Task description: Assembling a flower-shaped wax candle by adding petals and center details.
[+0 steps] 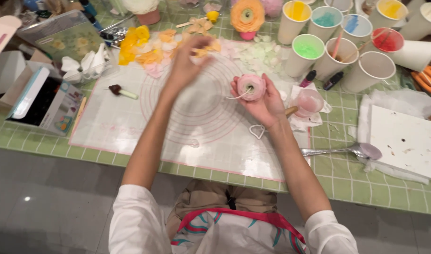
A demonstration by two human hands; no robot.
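Here the pink flower (pixel 251 86) sits cupped in the right hand (pixel 264 101)'s grip

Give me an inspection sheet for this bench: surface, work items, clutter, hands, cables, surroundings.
Surface: white mat with pink rings on a green checked cloth.
Work items: pink flower, loose petals at the mat's far edge.
Clutter: cups of coloured paste, spoon, open box, white board, finished orange flower.
Hands: right hand has its grip around the pink flower; left hand reaches over the petals, blurred.
Cables: nothing seen.
Surroundings: grey floor; no other person in view.
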